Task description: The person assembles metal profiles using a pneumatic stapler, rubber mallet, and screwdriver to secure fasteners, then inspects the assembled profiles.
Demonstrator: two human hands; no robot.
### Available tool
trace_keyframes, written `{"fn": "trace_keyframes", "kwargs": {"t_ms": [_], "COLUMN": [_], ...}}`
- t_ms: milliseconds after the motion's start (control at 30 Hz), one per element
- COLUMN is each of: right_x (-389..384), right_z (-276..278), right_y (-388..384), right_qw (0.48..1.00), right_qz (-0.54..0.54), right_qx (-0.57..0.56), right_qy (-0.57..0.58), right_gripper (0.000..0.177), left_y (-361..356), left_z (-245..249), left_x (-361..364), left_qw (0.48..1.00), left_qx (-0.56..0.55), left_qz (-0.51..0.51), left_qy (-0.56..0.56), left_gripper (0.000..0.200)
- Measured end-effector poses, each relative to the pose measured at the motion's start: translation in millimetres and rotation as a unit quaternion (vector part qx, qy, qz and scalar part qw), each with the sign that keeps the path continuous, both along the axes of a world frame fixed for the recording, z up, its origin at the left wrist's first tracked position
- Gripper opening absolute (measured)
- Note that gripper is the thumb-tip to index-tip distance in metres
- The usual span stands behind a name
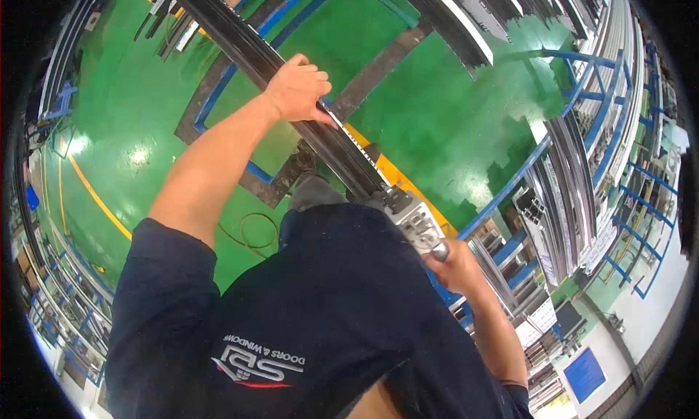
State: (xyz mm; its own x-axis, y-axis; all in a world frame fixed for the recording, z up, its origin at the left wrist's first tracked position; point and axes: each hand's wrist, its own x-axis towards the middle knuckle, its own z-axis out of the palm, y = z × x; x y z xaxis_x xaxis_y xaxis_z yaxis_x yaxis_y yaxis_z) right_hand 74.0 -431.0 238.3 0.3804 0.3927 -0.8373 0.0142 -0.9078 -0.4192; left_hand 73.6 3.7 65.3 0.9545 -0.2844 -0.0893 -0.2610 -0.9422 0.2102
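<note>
A long black metal profile (342,153) with a printed white strip along one edge runs diagonally from the top left to my waist. My left hand (298,89) is closed around it near the middle, thumb along the near edge. At its lower end, the profile meets a silver metal block (416,221) with several holes in its face; whether it goes inside cannot be made out. My right hand (457,266) is wrapped round a rounded metal handle (440,251) at the block's far end.
A yellow beam (393,173) lies beneath the profile. Blue and dark stand frames (386,62) rest on the green floor. More dark profiles (451,26) jut in from the top. Racks of profiles (561,193) stand to the right. A thin hose (255,233) loops by my feet.
</note>
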Motion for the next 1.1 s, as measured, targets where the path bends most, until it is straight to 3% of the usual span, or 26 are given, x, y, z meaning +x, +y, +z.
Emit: {"fn": "trace_keyframes", "kwargs": {"t_ms": [100,133,167,233,300,367,400,500,567,633,700,733,767,833,933,1100], "right_x": [-11.6,-8.5,-7.5,-8.7,-11.6,8.8,-3.9,-33.7,1.6,0.9,-34.0,-37.9,-40.9,-63.4,-92.8,-146.3], "right_z": [-1.4,2.7,-0.4,0.3,9.9,8.5,5.3,-2.8,2.6,11.2,5.3,12.9,14.2,3.5,-22.8,-77.0], "right_y": [2.4,4.5,1.3,4.6,9.3,6.7,4.5,-9.3,-19.1,-40.0,-68.9,-76.2,-80.0,-87.8,-100.6,-106.3], "right_qw": [0.996,0.999,0.999,0.996,0.996,0.994,0.996,0.995,0.980,0.966,0.991,0.990,0.984,0.978,0.929,0.893], "right_qz": [0.037,-0.033,-0.034,0.013,0.001,-0.041,-0.007,0.028,-0.115,-0.191,-0.039,-0.040,-0.059,-0.146,-0.347,-0.435], "right_qx": [-0.030,-0.034,-0.034,-0.017,-0.025,-0.088,-0.059,-0.016,-0.146,-0.174,-0.117,-0.122,-0.163,-0.083,-0.125,-0.091], "right_qy": [-0.075,0.018,0.016,-0.089,-0.090,0.056,-0.069,-0.093,0.072,0.030,-0.056,-0.051,-0.035,-0.127,-0.036,-0.068], "right_gripper": [0.031,0.033,0.033,0.034,0.034,0.033,0.031,0.030,0.028,0.029,0.032,0.034,0.032,0.020,0.026,0.028], "left_y": [-3.3,-1.4,0.1,-1.4,-3.0,-5.5,-12.8,-6.0,-6.8,-7.9,-2.8,-8.2,-12.9,-8.5,-9.9,-11.1], "left_z": [-5.2,-6.6,-8.6,-6.8,-4.2,-4.6,-7.2,-10.8,-8.4,-5.2,-2.7,-4.3,-5.3,-0.9,2.1,-3.4], "left_x": [-10.4,-6.8,-4.5,-4.1,1.4,1.9,-9.3,5.6,3.9,8.9,9.7,5.7,3.6,8.1,6.7,0.6], "left_qw": [1.000,1.000,1.000,0.999,1.000,1.000,1.000,0.999,0.999,0.999,0.999,0.999,0.999,1.000,1.000,0.999], "left_qx": [-0.002,0.003,0.004,0.001,-0.008,-0.004,-0.011,-0.017,-0.005,-0.023,0.000,0.002,-0.003,0.003,0.003,0.014], "left_qz": [-0.008,-0.009,-0.009,-0.009,-0.006,-0.009,-0.009,0.006,-0.007,-0.010,0.003,-0.001,-0.011,-0.001,0.000,0.011], "left_qy": [-0.005,-0.027,-0.029,-0.035,-0.023,0.000,0.009,-0.048,-0.037,-0.032,-0.039,-0.033,-0.030,-0.012,-0.025,-0.049], "left_gripper": [0.058,0.058,0.058,0.058,0.057,0.058,0.058,0.059,0.060,0.060,0.061,0.061,0.061,0.061,0.063,0.062]}}
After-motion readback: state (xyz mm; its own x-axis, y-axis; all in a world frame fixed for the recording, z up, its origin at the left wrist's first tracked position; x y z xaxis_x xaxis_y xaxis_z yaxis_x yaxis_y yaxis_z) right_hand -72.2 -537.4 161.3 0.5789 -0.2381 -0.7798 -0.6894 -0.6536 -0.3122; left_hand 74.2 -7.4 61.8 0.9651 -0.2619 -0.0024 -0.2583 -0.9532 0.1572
